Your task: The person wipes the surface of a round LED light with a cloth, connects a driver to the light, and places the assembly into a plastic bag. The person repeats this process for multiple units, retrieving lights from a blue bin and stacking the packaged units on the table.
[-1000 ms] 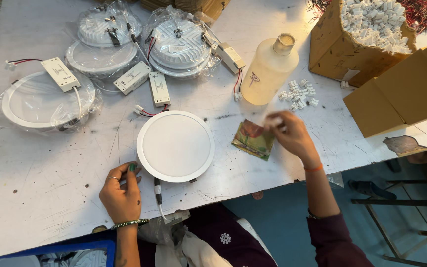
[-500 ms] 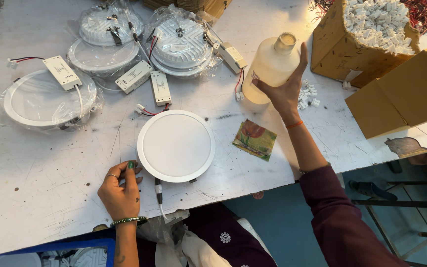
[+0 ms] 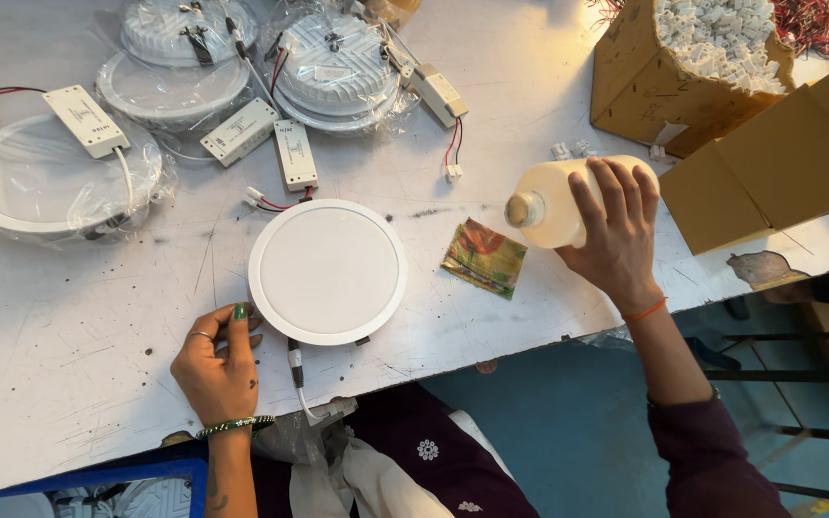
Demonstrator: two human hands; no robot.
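Observation:
My right hand (image 3: 616,230) grips a pale plastic bottle (image 3: 554,201), tipped on its side with the neck pointing left above a small green and orange cloth (image 3: 485,256) on the white table (image 3: 79,384). A round white panel light (image 3: 327,271) lies face up in front of me, its wire running off the near edge. My left hand (image 3: 218,369) rests on the table just left of that light with the fingers curled; whether it holds anything I cannot tell.
Several wrapped round lights (image 3: 55,187) and white driver boxes (image 3: 295,153) crowd the far left. A cardboard box of white connectors (image 3: 712,58) and a flat carton (image 3: 789,153) stand at the right. The table's near edge runs diagonally past my lap.
My right hand left the cloth, reached up to the upright bottle, lifted it and has now tipped it sideways over the cloth. My left hand stayed put.

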